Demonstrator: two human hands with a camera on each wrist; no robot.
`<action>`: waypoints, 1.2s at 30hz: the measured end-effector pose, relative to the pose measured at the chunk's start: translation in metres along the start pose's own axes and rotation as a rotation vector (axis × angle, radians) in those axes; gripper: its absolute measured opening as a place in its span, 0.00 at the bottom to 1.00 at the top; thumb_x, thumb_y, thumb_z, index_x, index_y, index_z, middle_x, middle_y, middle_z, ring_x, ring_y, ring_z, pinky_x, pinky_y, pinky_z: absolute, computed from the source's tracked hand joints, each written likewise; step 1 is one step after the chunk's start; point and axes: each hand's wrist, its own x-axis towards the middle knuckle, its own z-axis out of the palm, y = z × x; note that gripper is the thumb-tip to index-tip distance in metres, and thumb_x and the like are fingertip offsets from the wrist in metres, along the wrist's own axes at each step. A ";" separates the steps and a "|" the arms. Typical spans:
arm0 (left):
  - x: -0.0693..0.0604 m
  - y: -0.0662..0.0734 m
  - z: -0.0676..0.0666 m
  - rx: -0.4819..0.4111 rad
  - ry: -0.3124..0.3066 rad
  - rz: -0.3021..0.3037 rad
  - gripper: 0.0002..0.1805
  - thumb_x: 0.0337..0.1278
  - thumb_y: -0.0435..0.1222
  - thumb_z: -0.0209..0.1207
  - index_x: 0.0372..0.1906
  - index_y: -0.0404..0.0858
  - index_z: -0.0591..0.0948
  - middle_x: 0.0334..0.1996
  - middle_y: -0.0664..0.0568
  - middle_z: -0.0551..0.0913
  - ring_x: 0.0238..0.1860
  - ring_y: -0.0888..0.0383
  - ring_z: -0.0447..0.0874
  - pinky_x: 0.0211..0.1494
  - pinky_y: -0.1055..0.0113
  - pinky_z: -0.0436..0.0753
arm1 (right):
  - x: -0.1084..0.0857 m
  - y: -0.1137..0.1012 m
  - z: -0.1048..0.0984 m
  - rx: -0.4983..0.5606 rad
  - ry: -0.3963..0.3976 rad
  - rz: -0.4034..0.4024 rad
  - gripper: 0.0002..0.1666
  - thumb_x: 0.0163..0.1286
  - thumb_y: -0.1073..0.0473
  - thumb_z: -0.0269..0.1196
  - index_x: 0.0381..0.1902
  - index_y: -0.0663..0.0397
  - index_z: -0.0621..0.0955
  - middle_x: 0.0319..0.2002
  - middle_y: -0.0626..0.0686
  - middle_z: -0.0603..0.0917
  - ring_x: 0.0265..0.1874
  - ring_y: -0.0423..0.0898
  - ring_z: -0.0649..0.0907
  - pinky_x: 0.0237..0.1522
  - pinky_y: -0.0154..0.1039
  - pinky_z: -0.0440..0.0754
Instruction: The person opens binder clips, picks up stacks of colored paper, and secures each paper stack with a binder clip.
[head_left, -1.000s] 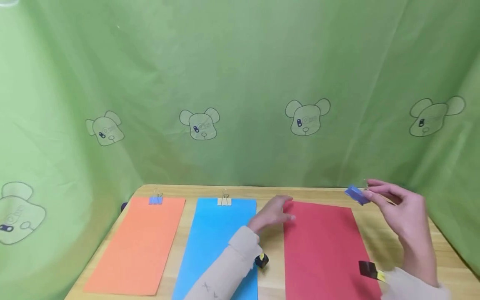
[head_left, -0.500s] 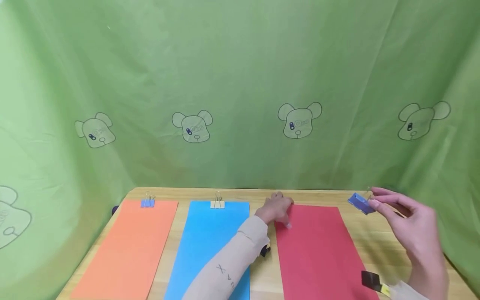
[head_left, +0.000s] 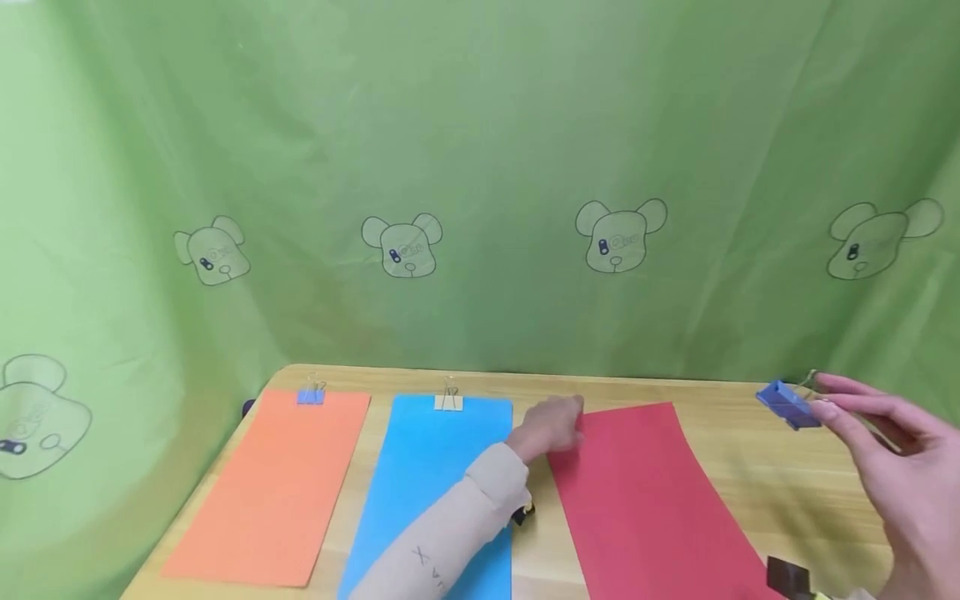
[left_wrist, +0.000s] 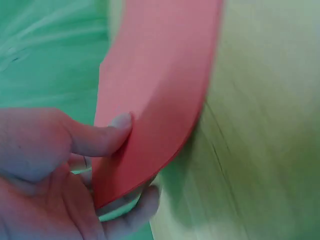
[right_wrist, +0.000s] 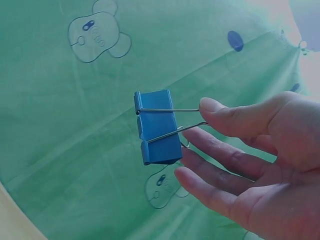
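My left hand [head_left: 551, 427] pinches the far left corner of the red paper [head_left: 652, 492]. In the left wrist view the thumb lies on top of the red sheet [left_wrist: 155, 85], fingers are beneath, and the held corner curves up off the wood. Over the table's right side, my right hand [head_left: 903, 467] holds a blue binder clip [head_left: 789, 406] in the air by its wire handles. The right wrist view shows the thumb on the handle of the binder clip [right_wrist: 160, 125], its body pointing away from the palm. The clip and the red paper are apart.
Left of the red sheet lies blue paper [head_left: 427, 467] with a pale binder clip [head_left: 448, 403] on its far edge. Farther left, orange paper [head_left: 270, 492] bears a blue-purple binder clip [head_left: 311, 397]. A green curtain [head_left: 480, 183] hangs behind the wooden table [head_left: 750, 417].
My left hand has gone from lying at the red paper's corner to pinching it, and the sheet has turned and lifted there. My right hand has moved right with the binder clip.
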 end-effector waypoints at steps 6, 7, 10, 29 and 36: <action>-0.023 -0.018 -0.015 -0.387 0.030 0.022 0.06 0.65 0.31 0.65 0.40 0.40 0.78 0.23 0.57 0.73 0.22 0.63 0.68 0.24 0.71 0.67 | -0.001 -0.006 -0.002 0.016 0.049 -0.021 0.09 0.61 0.85 0.64 0.37 0.75 0.86 0.44 0.47 0.91 0.46 0.36 0.88 0.48 0.20 0.78; -0.027 -0.022 -0.017 -0.468 0.028 0.016 0.07 0.65 0.30 0.64 0.45 0.39 0.80 0.25 0.57 0.75 0.22 0.63 0.71 0.25 0.72 0.69 | -0.002 -0.007 -0.003 0.014 0.044 -0.021 0.09 0.62 0.85 0.64 0.37 0.75 0.86 0.45 0.47 0.91 0.46 0.36 0.87 0.48 0.20 0.78; -0.044 -0.036 -0.018 -0.744 0.035 -0.039 0.18 0.66 0.26 0.63 0.58 0.39 0.82 0.30 0.52 0.84 0.26 0.60 0.82 0.29 0.70 0.79 | -0.003 -0.009 -0.003 0.016 0.031 -0.027 0.10 0.62 0.85 0.63 0.37 0.75 0.86 0.46 0.47 0.90 0.47 0.36 0.87 0.48 0.20 0.78; -0.184 -0.107 -0.007 -1.315 0.137 -0.152 0.19 0.77 0.28 0.45 0.67 0.32 0.71 0.40 0.44 0.86 0.34 0.53 0.88 0.39 0.54 0.88 | -0.013 -0.022 -0.006 -0.026 0.166 0.025 0.09 0.61 0.83 0.65 0.38 0.73 0.87 0.46 0.46 0.90 0.47 0.36 0.87 0.48 0.20 0.77; -0.230 -0.124 0.004 -1.390 0.115 -0.235 0.20 0.80 0.30 0.42 0.70 0.30 0.65 0.45 0.42 0.85 0.44 0.48 0.88 0.50 0.49 0.87 | -0.011 -0.025 -0.002 -0.041 0.182 0.032 0.07 0.60 0.83 0.67 0.36 0.75 0.86 0.47 0.48 0.90 0.49 0.39 0.86 0.46 0.20 0.78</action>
